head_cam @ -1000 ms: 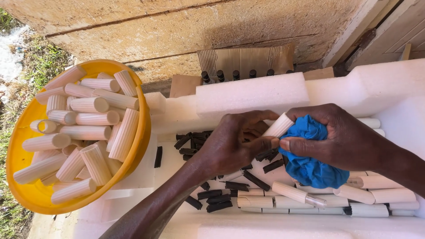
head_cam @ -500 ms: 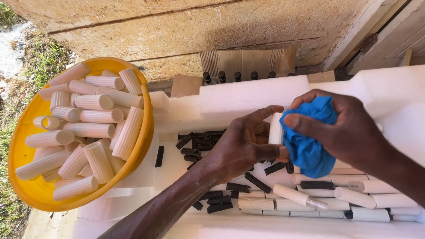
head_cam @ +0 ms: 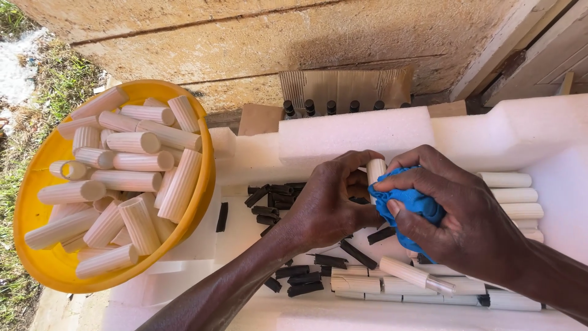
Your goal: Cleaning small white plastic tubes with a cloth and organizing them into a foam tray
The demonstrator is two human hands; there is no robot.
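Head view: L hand (head_cam: 327, 208) and R hand (head_cam: 453, 214) meet over the white foam box (head_cam: 355, 132). L hand's fingers are curled round a cream tube (head_cam: 375, 173), held upright, top end sticking out above the fingertips. R hand is closed on a blue cloth (head_cam: 409, 205), bunched in the palm and pressed against the tube's right side; thumb and forefinger wrap the cloth.

Below both hands, in the box: short black sticks (head_cam: 288, 276) scattered, more just left of the L hand's knuckles. Under the R hand, more cream tubes lie in a row (head_cam: 392, 285); another stack (head_cam: 511, 196) sits just right of the R wrist.

Well left of the L hand: yellow bowl (head_cam: 37, 208) heaped w/ cream tubes (head_cam: 131, 178), touching the box edge. Beyond the hands: cardboard piece (head_cam: 343, 86) against a rough wall (head_cam: 275, 37), dark bottle caps (head_cam: 331, 107) in front of it.
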